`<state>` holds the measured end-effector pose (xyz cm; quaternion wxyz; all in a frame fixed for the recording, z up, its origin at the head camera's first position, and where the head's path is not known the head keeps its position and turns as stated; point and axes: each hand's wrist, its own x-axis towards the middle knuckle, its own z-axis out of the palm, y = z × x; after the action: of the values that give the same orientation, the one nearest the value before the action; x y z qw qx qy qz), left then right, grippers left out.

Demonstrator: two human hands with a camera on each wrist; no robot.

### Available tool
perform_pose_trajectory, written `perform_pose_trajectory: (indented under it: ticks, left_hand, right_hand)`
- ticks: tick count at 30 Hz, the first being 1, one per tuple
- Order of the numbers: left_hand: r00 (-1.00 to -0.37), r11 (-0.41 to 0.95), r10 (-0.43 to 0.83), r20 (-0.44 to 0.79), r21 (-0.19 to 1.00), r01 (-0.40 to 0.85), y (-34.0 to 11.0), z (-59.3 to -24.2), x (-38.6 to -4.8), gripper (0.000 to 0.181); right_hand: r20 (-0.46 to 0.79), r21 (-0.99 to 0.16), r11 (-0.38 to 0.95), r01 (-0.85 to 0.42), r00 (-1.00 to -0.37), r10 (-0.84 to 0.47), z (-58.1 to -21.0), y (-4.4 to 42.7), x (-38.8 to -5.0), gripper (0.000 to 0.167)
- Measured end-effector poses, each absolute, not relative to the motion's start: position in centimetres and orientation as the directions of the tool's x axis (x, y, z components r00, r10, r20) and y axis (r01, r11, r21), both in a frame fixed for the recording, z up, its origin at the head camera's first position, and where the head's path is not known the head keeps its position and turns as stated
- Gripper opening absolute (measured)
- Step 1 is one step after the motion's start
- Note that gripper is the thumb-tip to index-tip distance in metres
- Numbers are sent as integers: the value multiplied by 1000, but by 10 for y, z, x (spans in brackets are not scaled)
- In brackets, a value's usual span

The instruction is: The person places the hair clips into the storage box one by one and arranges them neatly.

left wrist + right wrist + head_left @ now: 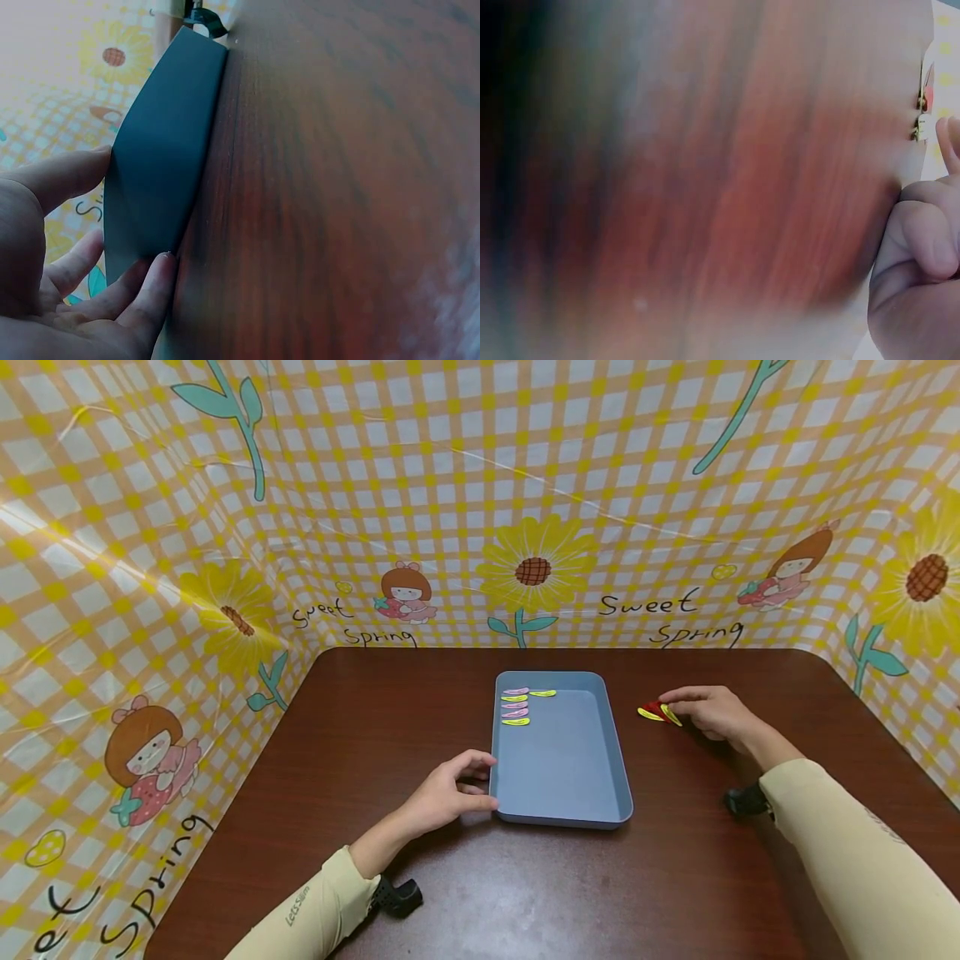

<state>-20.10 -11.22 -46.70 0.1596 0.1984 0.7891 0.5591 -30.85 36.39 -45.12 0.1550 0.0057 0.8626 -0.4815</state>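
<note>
In the head view a blue-grey tray (558,768) lies on the table, with several pink and yellow snap hair clips (515,713) in its far left part. My left hand (457,789) rests against the tray's left side. In the left wrist view its thumb and fingers (154,289) touch the outer wall (161,142). Right of the tray, my right hand (712,714) reaches over a small pile of red and yellow hair clips (651,714), index finger extended at it. In the right wrist view the clips (922,127) appear near a fingertip, other fingers curled.
The dark brown wooden table (375,702) carries the tray and the pile. A yellow checked cloth wall (450,493) with printed flowers closes off the back and both sides. Black straps with devices (401,897) sit at both wrists.
</note>
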Motion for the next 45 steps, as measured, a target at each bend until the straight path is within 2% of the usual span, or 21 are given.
perform_pose_trajectory:
  ticks: [15, 29, 45]
  left_hand:
    - [-870, 304, 491, -32, 943, 137, -112, -468, -201, 57]
    - [-873, 309, 486, -34, 941, 135, -113, -467, -200, 57]
    - [-871, 305, 490, -30, 942, 139, -111, -464, -201, 57]
  right_hand:
    - [-307, -798, 585, 147, -934, -184, -450, 366, -310, 47]
    - [-262, -756, 647, 99, -951, -161, -452, 365, -310, 46]
    - [-285, -749, 651, 125, -948, -145, -450, 373, -309, 45]
